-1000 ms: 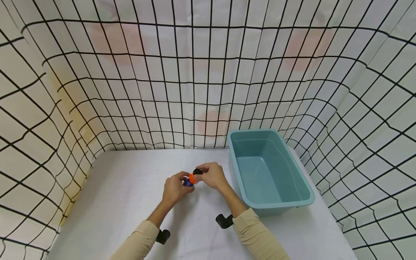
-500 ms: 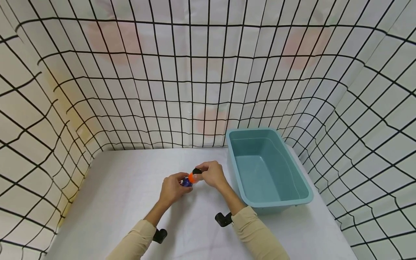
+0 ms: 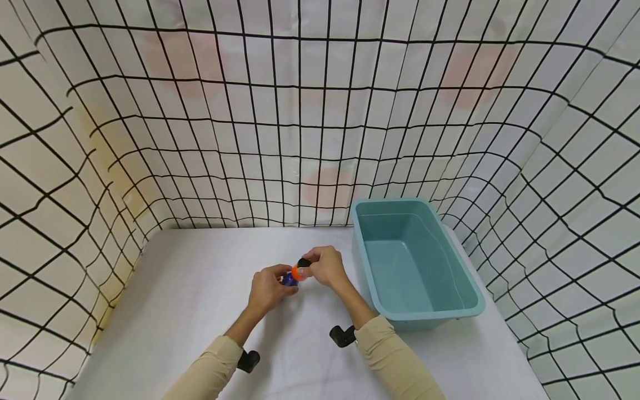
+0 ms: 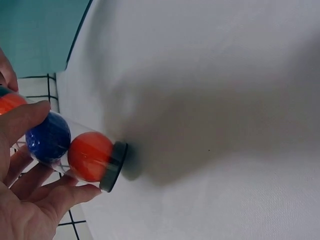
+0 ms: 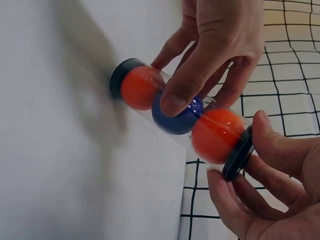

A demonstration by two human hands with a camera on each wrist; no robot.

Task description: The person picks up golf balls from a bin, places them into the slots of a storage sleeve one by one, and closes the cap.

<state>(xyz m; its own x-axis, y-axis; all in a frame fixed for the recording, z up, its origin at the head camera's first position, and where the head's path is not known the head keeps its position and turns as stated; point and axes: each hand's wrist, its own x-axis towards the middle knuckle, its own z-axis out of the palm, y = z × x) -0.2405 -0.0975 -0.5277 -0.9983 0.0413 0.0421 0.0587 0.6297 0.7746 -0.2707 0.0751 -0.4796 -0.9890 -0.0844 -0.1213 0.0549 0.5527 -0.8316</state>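
Observation:
A clear tube (image 5: 172,122) holds a blue ball (image 4: 48,137) between two orange balls (image 5: 217,136), with a dark cap at each end. My left hand (image 3: 265,290) grips the tube around its middle, thumb over the blue ball in the right wrist view. With thumb and fingers my right hand (image 3: 326,268) pinches the dark cap (image 5: 239,152) at the near end, which sits on the tube. The other cap (image 4: 114,166) is at the opposite end, past my left fingers. The tube is held tilted above the white table.
A teal plastic bin (image 3: 372,278) stands to the right of my hands. Black netting (image 3: 300,139) in front of pale cloth encloses the back and sides of the white table (image 3: 200,278). A dark camera mount (image 3: 342,336) sticks out at each wrist.
Both hands keep their hold on the tube and its cap, with hardly any movement. The head view shifts slightly.

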